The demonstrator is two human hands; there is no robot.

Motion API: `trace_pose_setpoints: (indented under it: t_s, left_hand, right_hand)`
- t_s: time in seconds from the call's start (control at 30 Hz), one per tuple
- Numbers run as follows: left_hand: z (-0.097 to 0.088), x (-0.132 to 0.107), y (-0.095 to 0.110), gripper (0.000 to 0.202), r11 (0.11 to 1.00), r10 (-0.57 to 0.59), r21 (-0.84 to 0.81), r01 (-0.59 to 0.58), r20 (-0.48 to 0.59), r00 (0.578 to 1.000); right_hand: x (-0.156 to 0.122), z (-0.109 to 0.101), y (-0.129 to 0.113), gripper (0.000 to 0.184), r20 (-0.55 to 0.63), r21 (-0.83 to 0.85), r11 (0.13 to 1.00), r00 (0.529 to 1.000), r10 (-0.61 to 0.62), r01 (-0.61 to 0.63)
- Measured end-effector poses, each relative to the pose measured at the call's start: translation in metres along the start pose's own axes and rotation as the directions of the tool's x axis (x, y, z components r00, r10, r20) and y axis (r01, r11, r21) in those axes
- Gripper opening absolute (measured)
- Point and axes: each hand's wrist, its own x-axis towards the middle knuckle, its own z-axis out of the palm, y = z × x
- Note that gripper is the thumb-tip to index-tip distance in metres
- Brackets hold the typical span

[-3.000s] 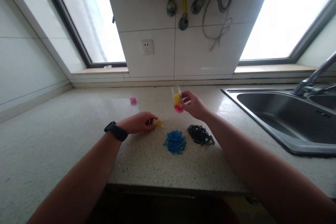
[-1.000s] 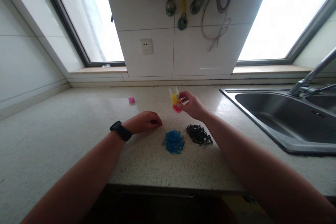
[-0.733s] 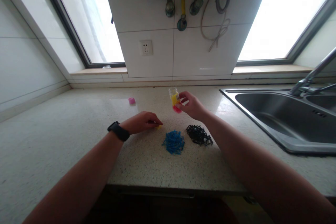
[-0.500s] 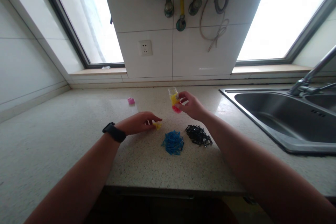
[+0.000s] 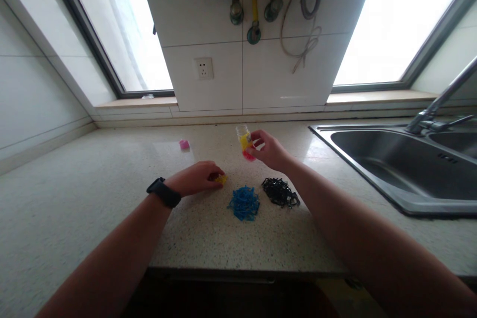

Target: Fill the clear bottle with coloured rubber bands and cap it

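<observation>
My right hand grips a small clear jar above the counter, its mouth tilted up and slightly left. Yellow pieces lie over pinkish-red ones inside it. Lower and to the left, my left hand, with a black band on the wrist, rests at the counter with fingers curled around small yellow pieces; its fingertips are partly hidden. A heap of blue clip-like pieces lies just right of that hand. Beside it, near my right forearm, is a heap of black clip-like pieces.
A pink cap lies on the speckled counter at the back left. To the right is a steel sink with a faucet. The tiled wall behind carries a socket and hoses.
My left hand's fingers have closed in around the yellow pieces; before, the index finger stretched out over them. My right hand still holds the jar in nearly the same place.
</observation>
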Motion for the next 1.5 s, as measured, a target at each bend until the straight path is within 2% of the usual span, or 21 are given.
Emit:
trace_pose_setpoints:
  t_s: [0.27, 0.47, 0.6, 0.7, 0.87, 1.0, 1.07, 1.3, 1.5]
  left_hand:
    - [0.004, 0.009, 0.008, 0.03, 0.997, -0.064, 0.049, 0.067, -0.063, 0.996]
    - [0.008, 0.015, 0.009, 0.025, 0.994, -0.032, 0.104, 0.043, -0.097, 0.995]
    - [0.007, 0.015, 0.005, 0.024, 0.996, -0.078, 0.031, 0.084, -0.154, 0.985]
    - [0.002, 0.013, 0.002, 0.028, 0.985, -0.137, -0.143, 0.1, -0.276, 0.951]
    - [-0.008, 0.009, 0.001, 0.033, 0.921, -0.177, -0.389, -0.03, -0.485, 0.856]
    - [-0.01, 0.01, 0.005, 0.028, 0.827, -0.251, -0.545, -0.138, -0.578, 0.777]
    - [-0.009, 0.012, 0.007, 0.028, 0.778, -0.289, -0.604, -0.174, -0.59, 0.754]
    - [-0.006, 0.016, 0.01, 0.025, 0.743, -0.269, -0.639, -0.199, -0.558, 0.785]
    - [-0.008, 0.016, 0.01, 0.019, 0.813, -0.219, -0.542, -0.211, -0.621, 0.753]
  right_hand:
    - [-0.001, 0.002, -0.003, 0.035, 0.008, -0.003, 1.0, 1.0, 0.005, -0.005]
    - [-0.002, 0.001, -0.005, 0.033, 0.023, -0.028, 1.0, 1.0, -0.006, 0.007]
    - [-0.004, 0.002, -0.007, 0.034, 0.038, -0.081, 0.996, 0.999, -0.023, 0.026]
    - [-0.006, 0.002, -0.009, 0.033, 0.079, -0.157, 0.984, 0.994, -0.072, 0.084]
    - [-0.009, 0.004, -0.013, 0.034, 0.167, -0.281, 0.94, 0.974, -0.152, 0.195]
    - [-0.011, 0.009, -0.018, 0.034, 0.22, -0.334, 0.906, 0.956, -0.194, 0.26]
    - [-0.011, 0.012, -0.021, 0.033, 0.242, -0.337, 0.898, 0.948, -0.207, 0.282]
    - [-0.014, 0.022, -0.034, 0.033, 0.249, -0.289, 0.919, 0.948, -0.199, 0.269]
    - [-0.015, 0.024, -0.037, 0.033, 0.239, -0.26, 0.942, 0.959, -0.15, 0.212]
